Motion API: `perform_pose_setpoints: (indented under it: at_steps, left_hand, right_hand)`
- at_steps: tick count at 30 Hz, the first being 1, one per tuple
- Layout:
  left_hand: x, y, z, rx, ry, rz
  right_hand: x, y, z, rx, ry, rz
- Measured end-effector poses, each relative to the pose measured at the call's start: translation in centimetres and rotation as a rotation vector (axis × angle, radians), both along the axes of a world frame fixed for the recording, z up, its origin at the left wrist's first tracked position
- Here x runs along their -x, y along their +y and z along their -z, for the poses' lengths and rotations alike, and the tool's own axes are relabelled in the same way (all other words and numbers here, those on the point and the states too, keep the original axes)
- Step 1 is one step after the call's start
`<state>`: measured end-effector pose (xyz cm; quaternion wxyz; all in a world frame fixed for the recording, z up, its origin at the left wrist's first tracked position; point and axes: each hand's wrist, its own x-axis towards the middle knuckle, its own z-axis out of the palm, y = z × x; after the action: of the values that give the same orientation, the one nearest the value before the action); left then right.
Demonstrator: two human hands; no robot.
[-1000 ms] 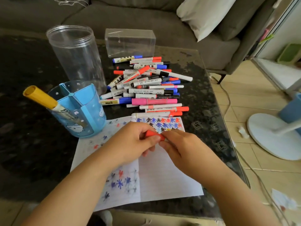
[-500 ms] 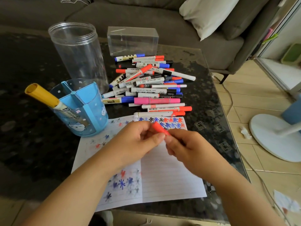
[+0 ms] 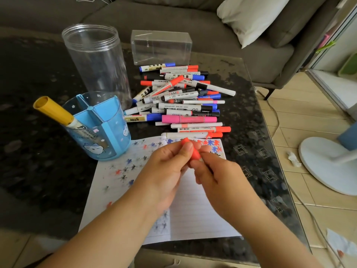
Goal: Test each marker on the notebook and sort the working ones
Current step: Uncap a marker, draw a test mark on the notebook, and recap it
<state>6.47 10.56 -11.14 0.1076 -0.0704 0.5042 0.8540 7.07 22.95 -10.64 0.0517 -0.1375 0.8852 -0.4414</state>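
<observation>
L hand [image 3: 166, 167] and R hand [image 3: 214, 176] meet above the open lined notebook [image 3: 202, 213], both w/ fingers curled round one short red marker [image 3: 194, 152]. L thumb and fingertips pinch its upper end; R fingers grip the lower end. Marker tilted, top end leaning left; tip hidden, can't tell if capped.

Notebook lies flat on dark speckled table [image 3: 38, 171], pages dotted w/ red, blue, black star scribbles.

Just beyond notebook: loose pile of markers [image 3: 181, 101], mixed red/blue/black/pink caps.

Left of pile: blue divided plastic pen cup [image 3: 100, 130] touching notebook corner, holding one yellow-capped marker [image 3: 54, 111], leaning left.

Behind cup: tall clear plastic jar [image 3: 96, 62], upright. Behind pile: clear rectangular box [image 3: 161, 47].
</observation>
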Motion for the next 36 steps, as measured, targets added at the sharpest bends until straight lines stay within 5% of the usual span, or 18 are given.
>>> perform_pose_setpoints:
  at_steps: [8, 11, 16, 19, 22, 27, 30, 36]
  left_hand:
    - [-0.1, 1.2, 0.6, 0.063, -0.163, -0.261]
    - [0.2, 0.6, 0.6, 0.036, -0.162, -0.219]
    - [0.0, -1.1, -0.3, -0.112, -0.046, 0.134]
    - [-0.5, -1.1, -1.0, -0.187, -0.007, 0.211]
    - [-0.7, -0.6, -0.9, -0.103, -0.021, 0.128]
    - [0.6, -1.2, 0.1, 0.02, -0.115, -0.162]
    - [0.5, -1.8, -0.4, 0.128, -0.078, -0.197]
    - [0.3, -2.7, 0.0, 0.548, -0.026, -0.226]
  right_hand:
    - [-0.3, -1.7, 2.5, -0.53, 0.414, 0.154]
    - [0.0, -1.7, 1.8, -0.247, 0.24, 0.101]
    - [0.9, 0.3, -0.3, 0.716, -0.666, -0.043]
    - [0.5, 0.2, -0.5, 0.964, -0.835, -0.164]
    - [0.0, -0.5, -0.9, 0.821, -0.707, -0.104]
    - [-0.8, -0.6, 0.9, -0.214, 0.076, 0.001]
    - [-0.9, -0.1, 1.2, -0.176, 0.073, 0.026]
    - [0.5, 1.0, 0.4, 0.144, -0.309, 0.07]
